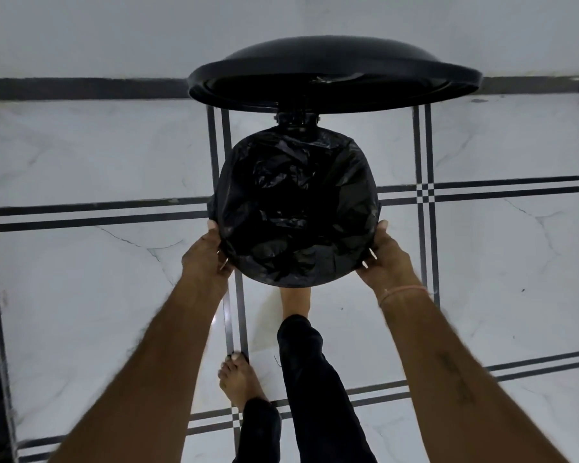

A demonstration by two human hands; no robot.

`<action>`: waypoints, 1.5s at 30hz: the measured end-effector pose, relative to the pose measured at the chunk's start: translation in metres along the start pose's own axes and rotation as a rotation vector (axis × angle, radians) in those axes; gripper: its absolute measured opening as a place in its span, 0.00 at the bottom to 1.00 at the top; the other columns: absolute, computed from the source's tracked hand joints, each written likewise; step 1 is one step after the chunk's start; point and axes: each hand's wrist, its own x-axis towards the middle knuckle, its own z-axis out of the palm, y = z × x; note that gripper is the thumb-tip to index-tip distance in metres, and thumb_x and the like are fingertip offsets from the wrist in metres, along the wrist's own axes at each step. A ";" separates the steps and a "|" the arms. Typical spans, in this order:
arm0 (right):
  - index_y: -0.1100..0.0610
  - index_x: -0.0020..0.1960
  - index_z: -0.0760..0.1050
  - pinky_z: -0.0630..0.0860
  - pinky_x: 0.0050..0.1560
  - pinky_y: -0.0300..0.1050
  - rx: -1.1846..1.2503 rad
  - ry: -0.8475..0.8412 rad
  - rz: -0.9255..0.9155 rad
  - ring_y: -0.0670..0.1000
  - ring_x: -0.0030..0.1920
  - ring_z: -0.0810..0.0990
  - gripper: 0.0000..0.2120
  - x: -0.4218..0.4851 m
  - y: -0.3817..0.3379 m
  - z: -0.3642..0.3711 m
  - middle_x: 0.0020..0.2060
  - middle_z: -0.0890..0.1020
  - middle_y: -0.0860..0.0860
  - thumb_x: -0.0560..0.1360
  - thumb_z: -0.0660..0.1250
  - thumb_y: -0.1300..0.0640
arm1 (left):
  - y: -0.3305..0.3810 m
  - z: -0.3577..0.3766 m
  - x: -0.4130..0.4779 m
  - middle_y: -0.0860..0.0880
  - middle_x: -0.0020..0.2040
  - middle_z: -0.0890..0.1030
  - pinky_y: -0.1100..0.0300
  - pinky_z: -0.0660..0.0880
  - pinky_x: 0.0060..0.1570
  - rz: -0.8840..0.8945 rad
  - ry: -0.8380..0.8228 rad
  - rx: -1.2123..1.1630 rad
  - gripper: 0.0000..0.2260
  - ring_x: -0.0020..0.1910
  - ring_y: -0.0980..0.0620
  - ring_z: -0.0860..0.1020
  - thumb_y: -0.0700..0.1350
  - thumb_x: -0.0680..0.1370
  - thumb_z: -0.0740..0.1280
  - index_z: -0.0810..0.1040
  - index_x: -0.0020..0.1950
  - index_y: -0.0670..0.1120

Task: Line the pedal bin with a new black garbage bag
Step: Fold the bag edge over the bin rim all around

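On the floor, centre of view: pedal bin (296, 119), round, seen from straight above, only its rear hinge showing.
- Lid (335, 73): black, domed, raised and tilted back towards the wall.
- Garbage bag (298, 208): black, glossy and crumpled. It sits inside the bin with its mouth folded out over the whole rim, and the inside is too dark to see the bottom.
- Left hand (204, 259): at the near left of the rim, thumb on top and fingers curled beneath, gripping the bag's edge against the rim.
- Right hand (386, 262): at the near right of the rim, thumb up along the side and fingers tucked under, gripping the bag's edge the same way. A thin pale band (401, 292) circles the wrist.
- Right foot (295, 302): bare, reaching under the bin's front edge with the toes hidden. A dark trouser leg (311, 379) runs behind it.
- Left foot (238, 382): bare, flat on the floor, set back from the bin.

Surface: tiled floor (97, 279), white marble-look with faint grey veins, crossed by paired black stripes that form a grid with small checks at the crossings.

Room: plain pale wall (114, 35) behind the bin, with a dark skirting band (81, 88) along its foot.
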 end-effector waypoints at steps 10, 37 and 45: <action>0.58 0.47 0.80 0.83 0.43 0.42 -0.115 -0.008 -0.299 0.44 0.37 0.83 0.11 -0.011 -0.031 0.034 0.37 0.83 0.49 0.82 0.71 0.50 | 0.011 0.005 -0.006 0.52 0.44 0.83 0.60 0.80 0.45 0.314 -0.026 0.063 0.09 0.41 0.56 0.81 0.52 0.81 0.71 0.77 0.49 0.49; 0.56 0.51 0.81 0.82 0.60 0.54 -0.676 -0.387 -0.124 0.55 0.50 0.83 0.12 0.034 -0.123 0.104 0.45 0.83 0.52 0.79 0.72 0.47 | 0.115 0.089 0.044 0.52 0.37 0.88 0.59 0.83 0.37 0.144 -0.281 0.563 0.13 0.36 0.53 0.87 0.56 0.75 0.76 0.87 0.50 0.47; 0.55 0.52 0.80 0.81 0.39 0.43 -0.729 -0.347 -0.134 0.48 0.40 0.81 0.14 0.037 -0.125 0.110 0.41 0.82 0.48 0.81 0.69 0.44 | 0.116 0.088 0.052 0.51 0.45 0.83 0.54 0.81 0.47 0.126 -0.233 0.599 0.15 0.42 0.51 0.82 0.61 0.78 0.72 0.83 0.49 0.49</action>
